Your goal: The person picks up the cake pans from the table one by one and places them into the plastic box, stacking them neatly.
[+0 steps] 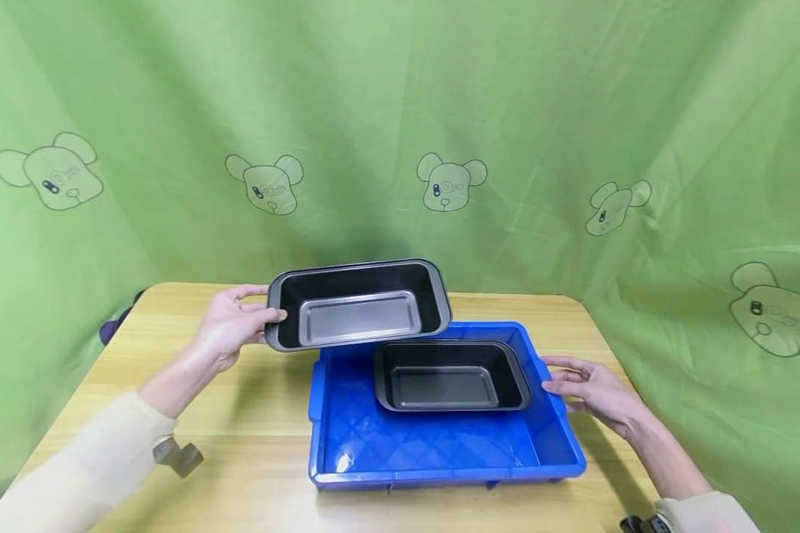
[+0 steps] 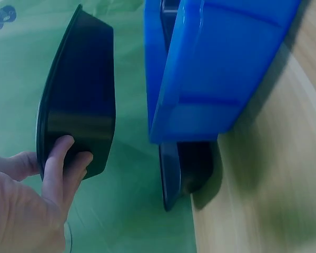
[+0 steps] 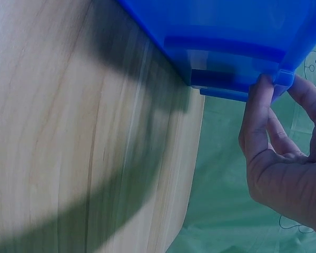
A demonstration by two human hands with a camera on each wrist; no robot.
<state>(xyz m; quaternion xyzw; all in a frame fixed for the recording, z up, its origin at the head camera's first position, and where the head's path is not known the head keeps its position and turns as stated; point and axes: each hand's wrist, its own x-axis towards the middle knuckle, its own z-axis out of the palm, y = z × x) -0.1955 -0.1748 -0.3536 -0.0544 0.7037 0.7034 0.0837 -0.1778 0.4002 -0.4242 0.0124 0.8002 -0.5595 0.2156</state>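
Note:
My left hand (image 1: 235,326) grips one end of a black loaf pan (image 1: 360,318), thumb inside the rim and fingers against the outer wall. The pan is held up and tilted, overlapping the far left corner of a blue plastic bin (image 1: 433,476) in the head view. Inside the bin lies a second black loaf pan (image 1: 443,389), towards its far right. My right hand (image 1: 593,389) pinches the bin's right rim between thumb and fingers. From the left wrist, the underside of the held pan (image 2: 81,100) shows, apart from the bin (image 2: 226,63).
Another dark pan (image 2: 195,168) stands on the table beyond the bin, seen in the left wrist view and hidden in the head view. The wooden table (image 1: 253,444) meets a green curtain (image 1: 373,111) behind it. A purple object (image 1: 109,331) shows past the left edge.

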